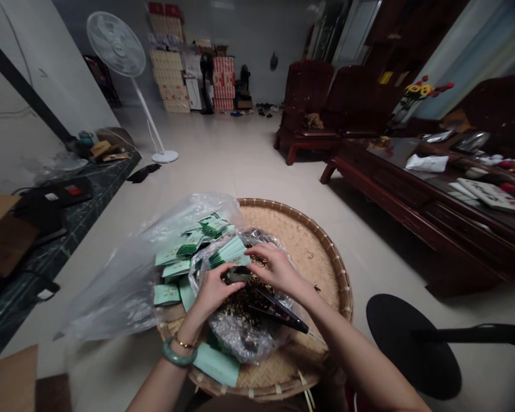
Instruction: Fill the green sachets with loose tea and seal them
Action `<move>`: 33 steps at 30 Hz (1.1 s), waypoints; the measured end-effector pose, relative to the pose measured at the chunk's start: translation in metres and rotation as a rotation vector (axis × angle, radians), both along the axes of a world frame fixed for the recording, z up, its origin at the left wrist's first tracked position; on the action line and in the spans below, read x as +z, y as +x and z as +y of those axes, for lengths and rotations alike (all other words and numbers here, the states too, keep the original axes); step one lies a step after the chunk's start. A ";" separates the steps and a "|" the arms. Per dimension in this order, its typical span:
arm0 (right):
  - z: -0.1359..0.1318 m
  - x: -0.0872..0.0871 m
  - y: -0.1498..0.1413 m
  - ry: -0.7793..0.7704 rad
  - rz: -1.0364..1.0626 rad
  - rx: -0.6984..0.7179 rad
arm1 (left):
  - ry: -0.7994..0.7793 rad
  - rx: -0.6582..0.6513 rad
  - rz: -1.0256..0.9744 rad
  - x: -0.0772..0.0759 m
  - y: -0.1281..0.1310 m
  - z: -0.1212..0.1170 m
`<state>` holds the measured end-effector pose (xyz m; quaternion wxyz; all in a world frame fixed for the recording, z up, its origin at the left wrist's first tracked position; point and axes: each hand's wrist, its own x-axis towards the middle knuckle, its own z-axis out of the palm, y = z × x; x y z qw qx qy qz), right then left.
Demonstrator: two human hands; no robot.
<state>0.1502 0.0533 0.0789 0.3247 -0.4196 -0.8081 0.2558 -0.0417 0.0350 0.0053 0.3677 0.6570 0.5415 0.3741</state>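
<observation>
A small green packet with a dark opening at its top is in my left hand, the thumb and fingers closed round its sides. My right hand has its fingers bent at the packet's right edge, appearing to pinch it. Just behind stands a stack of light-green packets. Below both hands, a clear plastic bag lies open, full of dark and yellowish dried bits. A long black tool with two arms rests on it; its exact kind is unclear.
The bag sits on a round woven bamboo tray. Several green packets and a large clear plastic sheet or bag cover its left side. A black round stand base is at right, a wooden table beyond, a white fan far left.
</observation>
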 end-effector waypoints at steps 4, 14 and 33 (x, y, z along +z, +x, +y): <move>-0.004 -0.009 -0.006 -0.048 -0.023 0.114 | 0.036 0.081 0.077 0.003 0.004 -0.002; 0.013 -0.022 0.006 -0.068 0.195 -0.144 | -0.035 0.054 0.111 -0.002 -0.002 0.000; 0.009 -0.032 0.010 -0.031 -0.096 0.072 | -0.152 -0.146 0.028 0.002 -0.009 0.002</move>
